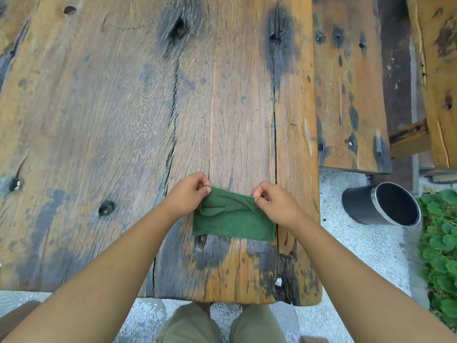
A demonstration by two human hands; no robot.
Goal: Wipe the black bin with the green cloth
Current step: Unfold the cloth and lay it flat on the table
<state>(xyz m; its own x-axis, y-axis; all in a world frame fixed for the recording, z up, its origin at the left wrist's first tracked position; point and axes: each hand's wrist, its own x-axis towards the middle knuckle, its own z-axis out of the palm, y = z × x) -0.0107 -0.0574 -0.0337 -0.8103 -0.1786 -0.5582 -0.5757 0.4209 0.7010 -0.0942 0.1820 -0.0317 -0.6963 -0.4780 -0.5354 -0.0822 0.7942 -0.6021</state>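
A green cloth (233, 220), folded into a rectangle, lies on the wooden table (123, 120) near its front right edge. My left hand (189, 191) pinches the cloth's far left corner and my right hand (274, 203) pinches its far right corner, lifting the top layer slightly. The black bin (366, 206) stands on the pale ground to the right of the table, seen from above with its metal-rimmed opening towards me. Neither hand is near the bin.
A wooden bench (348, 95) runs along the table's right side, with another plank (437, 70) beyond it. Green leafy plants (440, 243) grow at the right edge beside the bin. My knees (222, 325) sit below the table's front edge, over gravel ground (358, 256).
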